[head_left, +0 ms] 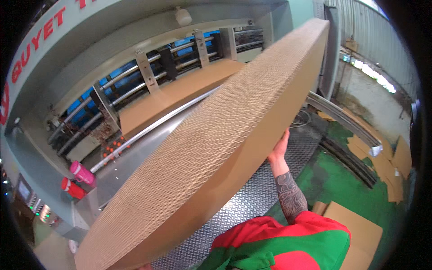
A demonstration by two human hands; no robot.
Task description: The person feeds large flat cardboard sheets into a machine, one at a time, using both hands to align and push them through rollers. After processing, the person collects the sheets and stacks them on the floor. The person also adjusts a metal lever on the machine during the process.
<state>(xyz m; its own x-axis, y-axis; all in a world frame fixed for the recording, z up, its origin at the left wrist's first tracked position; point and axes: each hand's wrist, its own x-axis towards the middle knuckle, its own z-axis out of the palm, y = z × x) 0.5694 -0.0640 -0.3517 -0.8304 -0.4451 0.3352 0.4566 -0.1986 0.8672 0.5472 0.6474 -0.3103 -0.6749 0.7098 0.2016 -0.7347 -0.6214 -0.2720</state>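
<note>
A long, thick stack of corrugated cardboard sheets (193, 148) slants across the view from lower left to upper right, its wavy cut edges facing up. My right hand (280, 146) grips its near side toward the far end, the fingers partly hidden behind the cardboard. Only a sliver of my left hand (145, 267) shows at the bottom edge, against the stack's near lower end; its fingers are mostly hidden. Beyond the stack, more brown cardboard (175, 96) lies in the feed opening of a large grey-green machine (112, 27).
A metal bar (153, 129) runs along the machine's front. Pink (82, 173) and red cups (73, 188) stand at left, near a control panel (36, 202). Underfoot is diamond-plate flooring (243, 211). Metal rails (348, 164) and loose cardboard (355, 234) lie on the green floor at right.
</note>
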